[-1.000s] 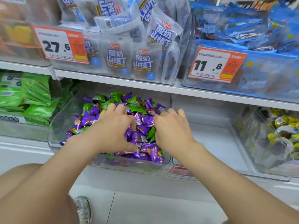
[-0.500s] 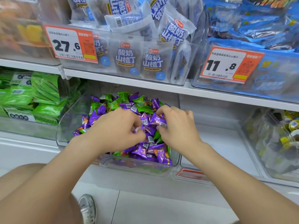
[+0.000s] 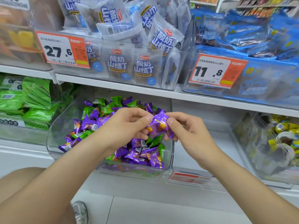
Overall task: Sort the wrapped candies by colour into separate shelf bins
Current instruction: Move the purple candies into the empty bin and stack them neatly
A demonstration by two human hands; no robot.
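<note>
I am pinching one purple candy (image 3: 159, 126) between my left hand (image 3: 127, 126) and right hand (image 3: 191, 131), fingers curled on it, above the clear bin (image 3: 54, 138) (purple and green mixed).

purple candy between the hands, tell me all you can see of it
The purple candy is a pillow pack in shiny foil-like wrap, with crimped ends and an orange picture on its front. It is held tilted in the air above the bin of mixed purple and green candies. The left hand pinches its left side, the right hand its right.
</note>
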